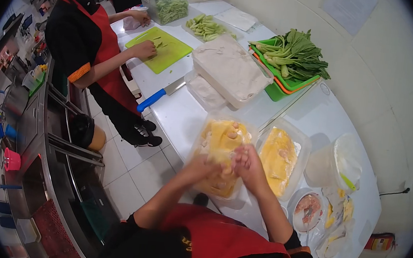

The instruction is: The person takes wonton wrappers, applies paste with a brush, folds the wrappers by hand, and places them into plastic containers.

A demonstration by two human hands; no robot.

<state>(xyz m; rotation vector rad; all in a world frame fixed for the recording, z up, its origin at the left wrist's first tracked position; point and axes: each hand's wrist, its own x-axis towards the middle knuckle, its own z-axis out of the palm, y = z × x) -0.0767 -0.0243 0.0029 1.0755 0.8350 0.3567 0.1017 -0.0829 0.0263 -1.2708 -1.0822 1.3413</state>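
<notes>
My left hand (204, 169) is over the left part of a clear tray (234, 194) that holds yellow dough sheets (225, 137) and small pale pieces. Motion blurs its fingers. Beside it, over the same tray, my right hand (246, 161) has its fingers curled together; what lies between them is too small to name. Just right of that tray, a second tray holds a floured yellow sheet (277, 158). A metal bowl of pinkish filling (308, 211) stands near my right forearm.
A co-worker's hand (145, 50) rests over a green cutting board (160, 50). Near it lies a blue-handled knife (152, 100). Farther back are a white covered container (232, 67), leafy greens (296, 53) in a green basket and a tub (335, 164).
</notes>
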